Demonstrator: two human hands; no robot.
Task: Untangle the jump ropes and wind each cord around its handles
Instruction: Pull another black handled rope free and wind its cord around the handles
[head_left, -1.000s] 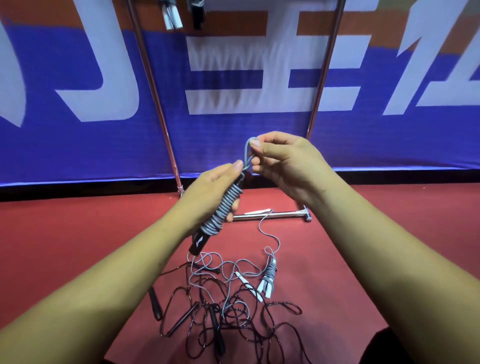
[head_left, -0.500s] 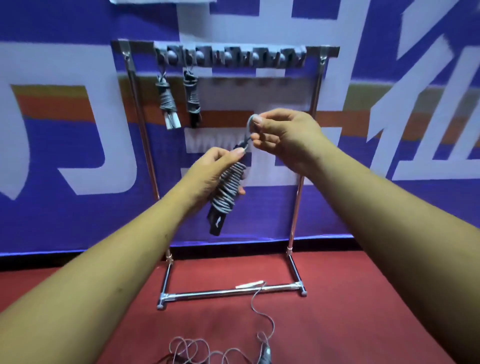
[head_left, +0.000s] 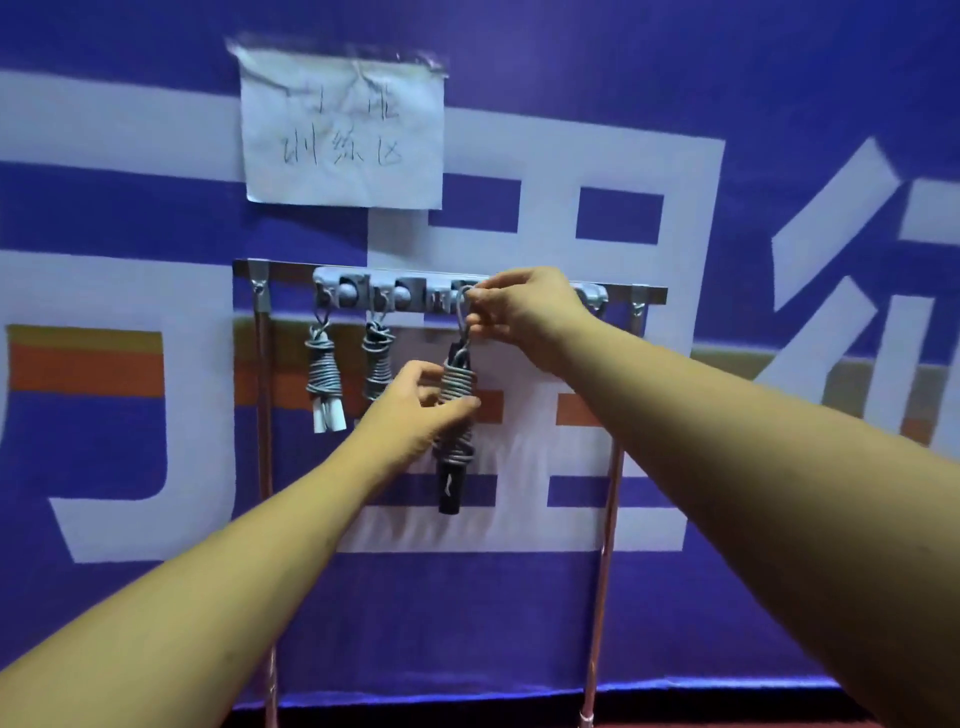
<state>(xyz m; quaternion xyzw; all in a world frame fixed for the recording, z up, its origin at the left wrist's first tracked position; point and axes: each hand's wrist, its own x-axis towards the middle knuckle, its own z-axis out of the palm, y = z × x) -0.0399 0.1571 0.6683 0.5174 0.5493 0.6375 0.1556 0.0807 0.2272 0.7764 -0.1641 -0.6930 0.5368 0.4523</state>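
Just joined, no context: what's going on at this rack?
A person is hanging a wound jump rope on a rack's grey hook strip. The left hand grips its coiled middle; the right hand pinches its cord loop up at the hooks. Whether it has caught a hook is unclear. Two more wound ropes hang further left.

Handwritten paper sheet (head_left: 343, 124) taped to the blue banner (head_left: 104, 208): the lower line reads 训练区 (the upper line is too faint to read). The banner's large white characters are cropped and cannot be identified. The black handle (head_left: 450, 488) bears a small white logo with no legible lettering.
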